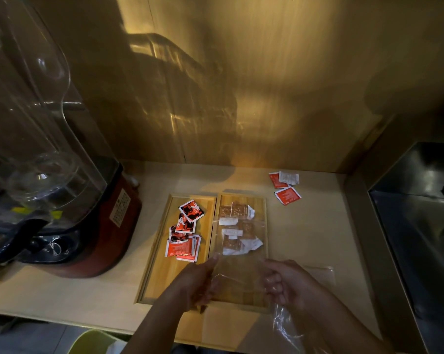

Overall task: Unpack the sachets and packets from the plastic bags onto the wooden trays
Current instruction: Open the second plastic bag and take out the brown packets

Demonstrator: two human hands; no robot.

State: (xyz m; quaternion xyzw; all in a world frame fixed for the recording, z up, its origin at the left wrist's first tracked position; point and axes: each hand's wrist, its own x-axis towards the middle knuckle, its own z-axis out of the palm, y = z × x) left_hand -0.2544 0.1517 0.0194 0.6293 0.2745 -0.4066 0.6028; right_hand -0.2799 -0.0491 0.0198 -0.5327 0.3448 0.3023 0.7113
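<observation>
From my remote seat, the bench (pixel 305 238) carries a blender (pixel 62 175) at the left and two wooden trays side by side: the left tray (pixel 162 267) holds red sachets (pixel 184 231), the right tray (pixel 265 226) holds brown packets (pixel 238 226) under a clear plastic bag (pixel 237 272). My left hand (pixel 195 284) and right hand (pixel 287 284) each pinch an edge of that bag, both grips clenched on it. I judge the bag is being emptied. Next, lift it clear, then gather the three loose sachets (pixel 286 186) lying well apart at the back right.
</observation>
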